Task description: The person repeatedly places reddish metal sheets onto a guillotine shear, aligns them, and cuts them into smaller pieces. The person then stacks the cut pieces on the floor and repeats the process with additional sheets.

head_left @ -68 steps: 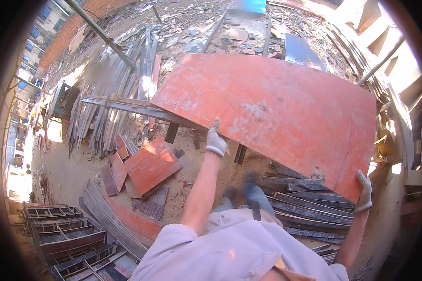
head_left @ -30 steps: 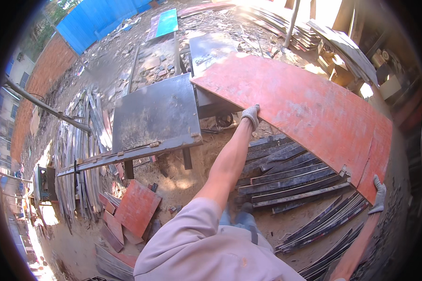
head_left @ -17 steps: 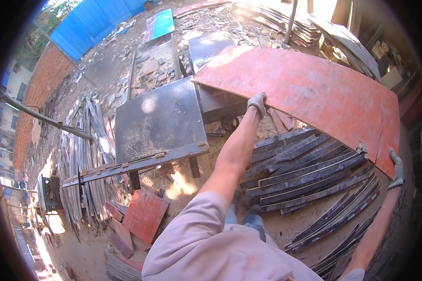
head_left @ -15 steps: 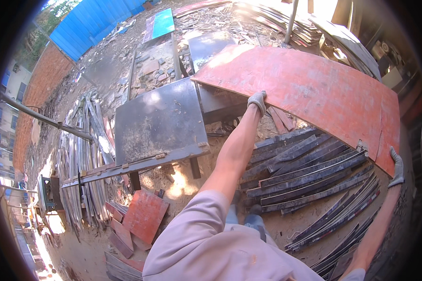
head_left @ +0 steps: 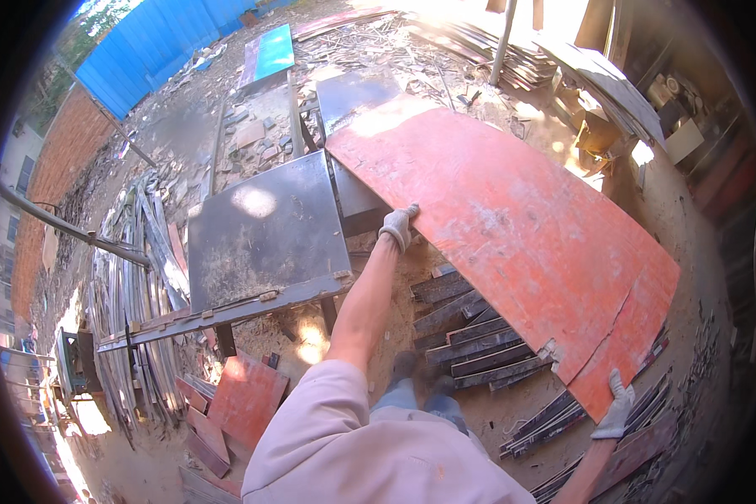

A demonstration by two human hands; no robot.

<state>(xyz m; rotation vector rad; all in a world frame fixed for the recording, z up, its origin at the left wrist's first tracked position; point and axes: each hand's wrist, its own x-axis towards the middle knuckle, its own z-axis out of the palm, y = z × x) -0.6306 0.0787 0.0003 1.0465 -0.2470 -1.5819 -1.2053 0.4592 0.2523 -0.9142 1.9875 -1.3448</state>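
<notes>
A large red plywood sheet (head_left: 512, 227) with scuffed, pale patches slants from far left to near right, held up in both hands. My left hand (head_left: 400, 227), in a grey glove, grips its near edge toward the far end. At the near right corner my right hand (head_left: 617, 409), also gloved, is closed on the edge, its fingers over the upper face. A crack runs across the sheet close to that hand, and a chipped spot shows on the near edge. The sheet's far end reaches the dark panels beside the black-topped table (head_left: 265, 227); contact there is unclear.
Stacks of dark wooden strips (head_left: 487, 353) lie below the sheet, near my feet. Smaller red board pieces (head_left: 248, 399) lie by the table legs. Long poles (head_left: 139, 286) are heaped at left. A metal post (head_left: 502, 42) and stacked boards (head_left: 601, 84) stand far right.
The sheet's right end has swung nearer and to the left, showing more of its upper face. My right hand moved left and down with it; my left hand shifted slightly left.
</notes>
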